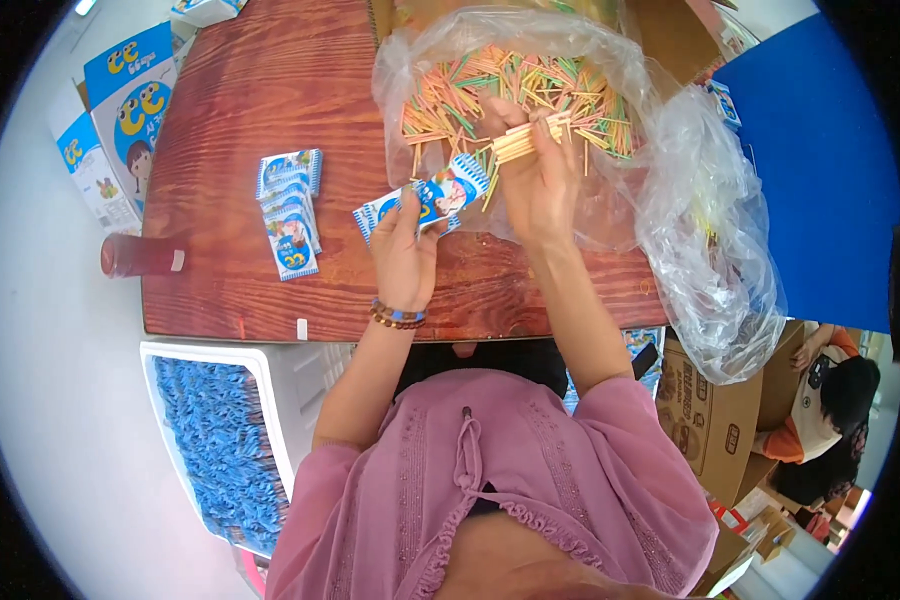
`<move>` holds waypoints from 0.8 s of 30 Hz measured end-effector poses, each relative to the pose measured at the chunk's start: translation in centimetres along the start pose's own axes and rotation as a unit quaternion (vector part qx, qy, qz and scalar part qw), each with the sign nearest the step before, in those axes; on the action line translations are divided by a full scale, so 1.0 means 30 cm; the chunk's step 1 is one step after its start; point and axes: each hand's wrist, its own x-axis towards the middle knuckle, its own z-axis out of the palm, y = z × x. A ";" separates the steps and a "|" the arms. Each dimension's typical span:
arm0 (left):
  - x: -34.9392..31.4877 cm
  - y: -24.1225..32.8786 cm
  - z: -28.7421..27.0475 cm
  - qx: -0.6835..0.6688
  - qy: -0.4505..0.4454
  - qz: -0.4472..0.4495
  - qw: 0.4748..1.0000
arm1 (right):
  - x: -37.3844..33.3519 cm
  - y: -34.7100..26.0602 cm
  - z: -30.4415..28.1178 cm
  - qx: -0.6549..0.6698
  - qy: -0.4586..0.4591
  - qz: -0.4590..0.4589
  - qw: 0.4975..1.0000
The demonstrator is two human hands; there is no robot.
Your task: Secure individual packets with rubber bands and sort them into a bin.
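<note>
The open clear plastic bag [395,75] at the upper centre of the frame holds a loose heap of thin sticks [450,100] in pink, green and yellow. Over its near edge, your right hand [542,195] is closed, thumb against fingers, on a bundle of pale yellow sticks [515,146]. Your left hand [406,262], just beside it near the centre, grips blue-and-white packets [438,197] between thumb and fingers; they overlap, so you cannot tell how many.

At the lower left, a white tub [279,400] is filled with blue packaging [215,440], densely packed. A blue-and-white printed carton [142,125] stands at the upper left, and a brown cardboard box [705,410] is at the lower right.

Your surface is a reddish-brown wood-grained table [240,100]. Left of your hands lies an overlapping row of packets [292,225]; a reddish container [135,256] sits at the left edge. Crumpled clear plastic [715,270] hangs over the right edge, beside a blue panel [810,170]. Another person [820,405] bends among boxes at the far right, above a pale floor [70,400].
</note>
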 end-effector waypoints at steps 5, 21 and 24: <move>-0.005 -0.015 0.005 -0.012 -0.006 0.009 1.000 | -0.055 0.030 0.086 0.000 0.019 -0.035 0.999; 0.002 -0.005 0.013 -0.048 -0.029 0.022 0.998 | -0.137 0.068 0.085 -0.165 -0.030 -0.011 0.986; 0.021 -0.033 -0.026 -0.032 -0.041 0.028 0.998 | -0.123 0.073 0.056 -0.200 -0.047 -0.010 0.979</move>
